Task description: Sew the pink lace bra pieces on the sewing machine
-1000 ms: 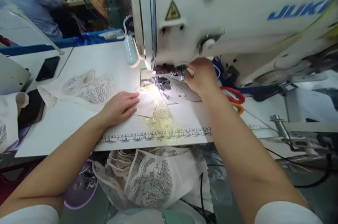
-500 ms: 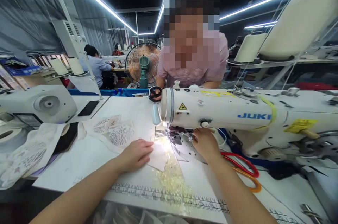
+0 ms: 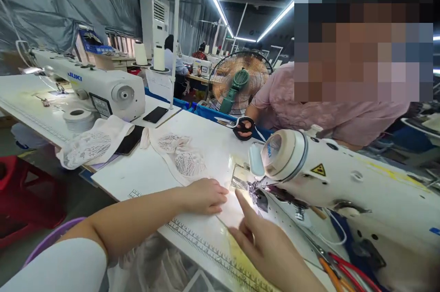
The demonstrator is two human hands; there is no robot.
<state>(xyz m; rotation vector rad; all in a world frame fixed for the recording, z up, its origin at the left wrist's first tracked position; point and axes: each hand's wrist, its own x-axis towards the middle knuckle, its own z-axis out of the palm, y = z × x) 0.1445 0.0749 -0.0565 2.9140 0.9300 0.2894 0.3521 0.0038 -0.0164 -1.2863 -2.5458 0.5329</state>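
A pale fabric piece (image 3: pixel 237 209) lies on the sewing table beneath the lit needle area of a white sewing machine (image 3: pixel 309 168). My left hand (image 3: pixel 206 196) rests at the left edge of this fabric, fingers together and curled down on it. Over the fabric's right side is my right hand (image 3: pixel 264 244), holding nothing; its index finger points toward the presser foot area (image 3: pixel 252 187), and its thumb is spread away. Just behind my left hand, a cream lace bra piece (image 3: pixel 187 161) lies on the tabletop.
Across the table, a person's hand (image 3: pixel 244 129) holds black-handled scissors (image 3: pixel 237 123). Red-handled scissors (image 3: pixel 354 273) lie at lower right. To the left are a phone (image 3: pixel 156 114), another lace piece (image 3: pixel 92 143), a thread or tape roll (image 3: pixel 78 120) and a second sewing machine (image 3: pixel 110 92). A fan (image 3: pixel 240 81) stands behind.
The view has swung left. My right hand has left the part right of the needle and come to the fabric, index finger extended. My left hand stays at the fabric. The co-worker leans closer.
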